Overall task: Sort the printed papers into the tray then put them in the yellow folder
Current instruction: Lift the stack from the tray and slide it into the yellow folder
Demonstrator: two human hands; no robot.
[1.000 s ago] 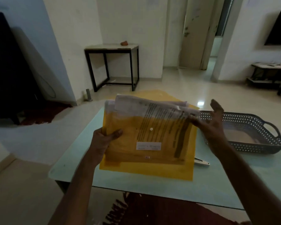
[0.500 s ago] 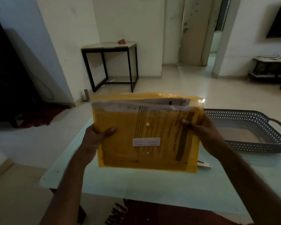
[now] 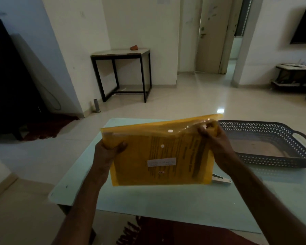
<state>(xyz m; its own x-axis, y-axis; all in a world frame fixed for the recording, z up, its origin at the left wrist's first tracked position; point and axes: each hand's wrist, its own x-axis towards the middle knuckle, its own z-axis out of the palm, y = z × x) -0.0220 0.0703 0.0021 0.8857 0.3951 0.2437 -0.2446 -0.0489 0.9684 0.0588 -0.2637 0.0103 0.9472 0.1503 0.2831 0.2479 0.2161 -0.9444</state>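
Gripping the yellow folder [image 3: 159, 152] upright above the pale table [image 3: 166, 206]: left hand [image 3: 107, 152] clamps its left edge, right hand [image 3: 214, 140] pinches the top-right flap corner. Printed papers [image 3: 177, 156] show inside. Grey tray [image 3: 272, 144] sits just right.

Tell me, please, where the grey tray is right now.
In the head view, the grey tray sits on the right side of the pale table, beyond the right hand gripping the yellow folder.

The see-through yellow folder [image 3: 159, 156] with printed papers [image 3: 184, 152] inside stands upright between the fingers of the left hand [image 3: 108, 156] and the right hand [image 3: 217, 144]. The grey tray [image 3: 254, 123] lies just right of the right fingers.
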